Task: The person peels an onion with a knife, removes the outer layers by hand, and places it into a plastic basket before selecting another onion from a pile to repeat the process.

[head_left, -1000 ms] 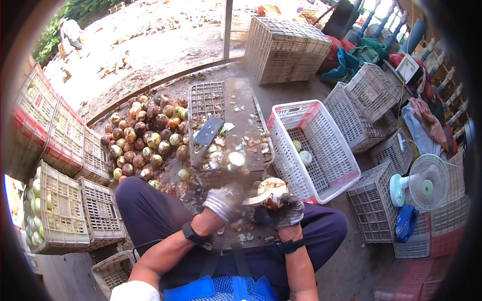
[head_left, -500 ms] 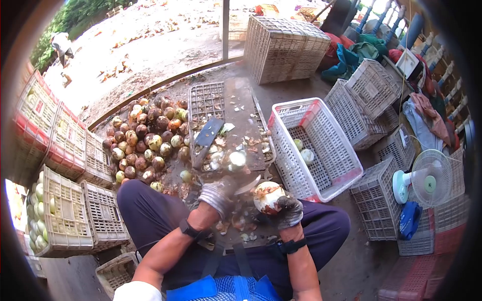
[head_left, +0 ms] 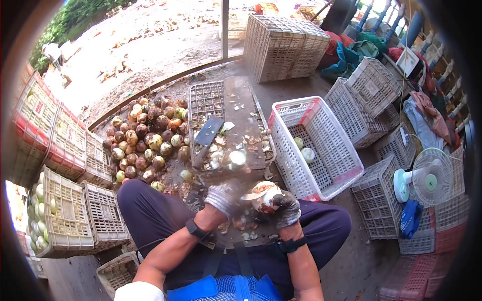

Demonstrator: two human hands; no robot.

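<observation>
My left hand (head_left: pixel 222 199), in a grey glove, is closed round the handle of a knife (head_left: pixel 252 196). The blade lies against a round, partly peeled white-and-brown bulb (head_left: pixel 266 197). My right hand (head_left: pixel 287 208), gloved too, grips that bulb from its right side. Ahead of my hands is an upturned crate with a board (head_left: pixel 240 113) on it. A cleaver (head_left: pixel 208 132) rests there beside scraps and a white peeled piece (head_left: pixel 237 158).
Unpeeled bulbs (head_left: pixel 150 140) are heaped at the left. A white crate (head_left: pixel 321 145) holding pale bulbs stands at the right. More crates, a fan (head_left: pixel 430 182) and cloths are farther right. Filled crates (head_left: pixel 68 210) line the left. A person (head_left: pixel 54 56) is outdoors.
The knife has moved right onto the bulb, and my left hand has shifted slightly right. The bulb is turned a little in my right hand. The person outdoors has moved left.
</observation>
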